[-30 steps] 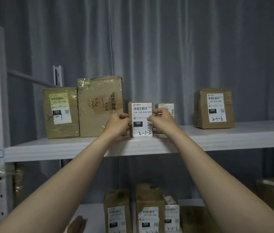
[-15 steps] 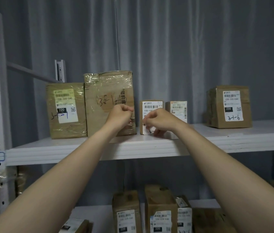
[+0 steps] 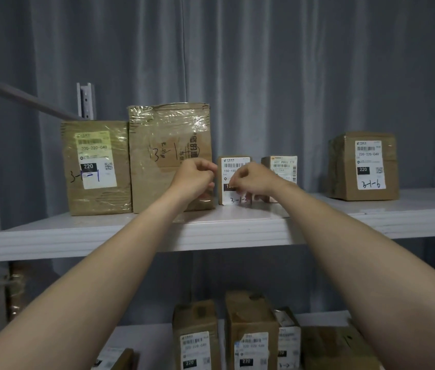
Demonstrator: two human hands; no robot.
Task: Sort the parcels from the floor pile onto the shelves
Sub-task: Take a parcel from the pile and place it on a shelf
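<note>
Small parcel: brown carton, white barcode label facing out, handwritten "3-1-3" at the bottom, label partly hidden. Upright on upper shelf, set back from the front edge. Just right of tall taped parcel; narrow gap to second small parcel on the right.

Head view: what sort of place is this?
Probably a parcel storeroom or pickup depot: white metal shelves hold brown taped cardboard parcels with barcode labels and handwritten codes, against a grey curtain.

Light: dim, cool, flat | Glare: sheen on taped parcel | Shadows: dark below shelf | Edges: soft, bowed
</note>
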